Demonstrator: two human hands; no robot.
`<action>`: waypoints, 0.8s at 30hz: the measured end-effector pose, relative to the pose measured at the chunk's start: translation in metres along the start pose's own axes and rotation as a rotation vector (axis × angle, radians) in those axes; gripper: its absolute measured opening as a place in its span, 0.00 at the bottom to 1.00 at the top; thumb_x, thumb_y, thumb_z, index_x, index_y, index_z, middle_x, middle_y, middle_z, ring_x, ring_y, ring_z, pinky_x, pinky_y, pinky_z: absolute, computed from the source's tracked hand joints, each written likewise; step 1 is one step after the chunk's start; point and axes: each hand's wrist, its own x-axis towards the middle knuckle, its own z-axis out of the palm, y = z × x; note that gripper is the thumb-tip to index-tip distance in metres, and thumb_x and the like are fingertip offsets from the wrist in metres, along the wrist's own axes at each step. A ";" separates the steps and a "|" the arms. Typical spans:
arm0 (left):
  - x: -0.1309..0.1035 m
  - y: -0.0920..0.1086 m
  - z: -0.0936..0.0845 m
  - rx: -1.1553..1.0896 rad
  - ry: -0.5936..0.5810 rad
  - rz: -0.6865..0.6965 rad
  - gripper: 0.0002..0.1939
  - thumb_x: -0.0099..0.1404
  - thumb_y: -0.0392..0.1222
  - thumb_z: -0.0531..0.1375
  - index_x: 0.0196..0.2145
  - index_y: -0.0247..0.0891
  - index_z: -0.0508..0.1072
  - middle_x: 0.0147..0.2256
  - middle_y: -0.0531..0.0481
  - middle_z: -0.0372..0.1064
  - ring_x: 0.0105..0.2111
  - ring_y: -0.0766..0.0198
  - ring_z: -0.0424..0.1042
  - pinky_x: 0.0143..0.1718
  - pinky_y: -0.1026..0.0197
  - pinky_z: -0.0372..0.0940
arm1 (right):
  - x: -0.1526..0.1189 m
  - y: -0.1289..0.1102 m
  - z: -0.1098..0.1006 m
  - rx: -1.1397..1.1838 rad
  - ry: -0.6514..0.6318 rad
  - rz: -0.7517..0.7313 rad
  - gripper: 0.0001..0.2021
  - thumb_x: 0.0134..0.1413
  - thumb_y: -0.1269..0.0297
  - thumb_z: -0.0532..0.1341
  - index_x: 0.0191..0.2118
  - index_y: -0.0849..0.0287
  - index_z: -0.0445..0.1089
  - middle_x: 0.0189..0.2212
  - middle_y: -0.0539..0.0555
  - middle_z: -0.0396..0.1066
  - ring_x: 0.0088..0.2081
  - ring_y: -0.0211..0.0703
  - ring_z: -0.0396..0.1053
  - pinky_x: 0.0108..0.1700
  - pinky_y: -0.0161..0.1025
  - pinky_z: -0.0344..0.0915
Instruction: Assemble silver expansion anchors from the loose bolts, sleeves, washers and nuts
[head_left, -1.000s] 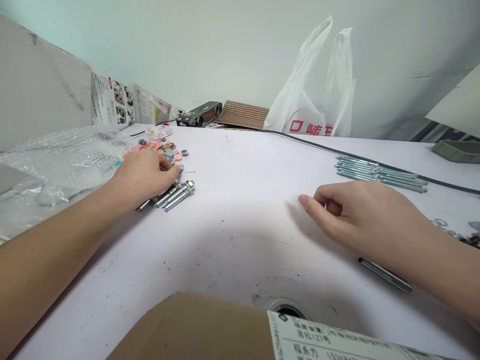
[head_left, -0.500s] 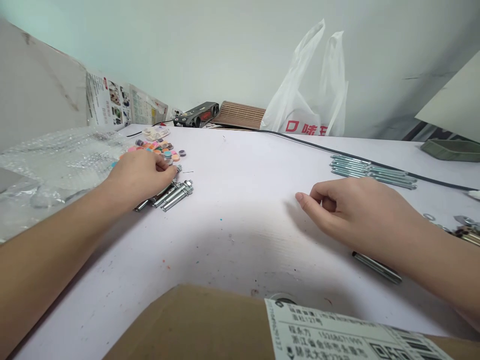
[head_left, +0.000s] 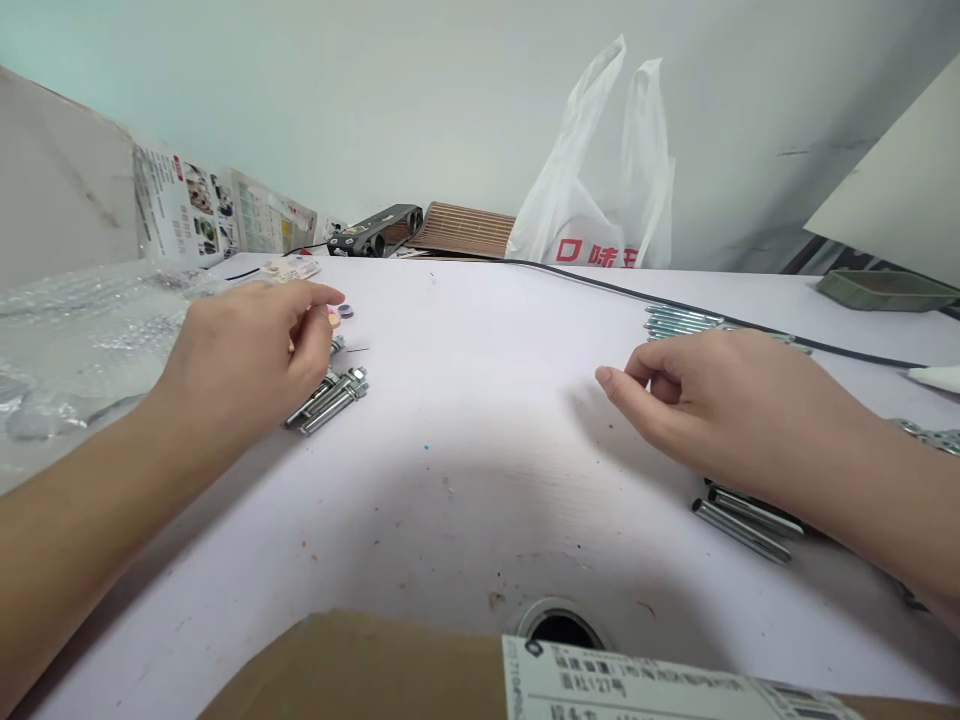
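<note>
My left hand (head_left: 251,345) hovers above the left side of the white table, its index finger stretched out and its thumb apart, holding nothing. Just below it lies a small pile of metal bolts with nuts (head_left: 334,400), partly covered by the hand. Behind the fingers a few coloured discs (head_left: 343,311) peek out; the others are hidden. On the right, my right hand (head_left: 697,385) is loosely curled, thumb against the fingers, with nothing visible in it. Beneath its wrist lie metal tubes (head_left: 742,530). Slim metal rods (head_left: 679,322) lie beyond its knuckles.
Clear plastic wrap (head_left: 82,340) spreads at the left. A white bag (head_left: 592,190) and a brown slatted mat (head_left: 469,230) stand at the back. A black cable (head_left: 600,285) runs past a green tray (head_left: 885,290). Cardboard (head_left: 360,660) covers the near edge, by a round table hole (head_left: 562,625).
My left hand has lifted off the bolts and its fingers have parted. My right hand has barely moved. The view has shifted slightly, showing more of the tubes and the table hole.
</note>
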 end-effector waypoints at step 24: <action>-0.001 0.075 0.013 -0.400 -0.428 0.183 0.26 0.62 0.60 0.52 0.17 0.36 0.60 0.15 0.54 0.58 0.17 0.69 0.56 0.19 0.63 0.48 | 0.006 0.033 -0.038 -0.157 -0.191 0.288 0.26 0.46 0.33 0.51 0.28 0.52 0.69 0.27 0.53 0.68 0.27 0.45 0.65 0.27 0.43 0.59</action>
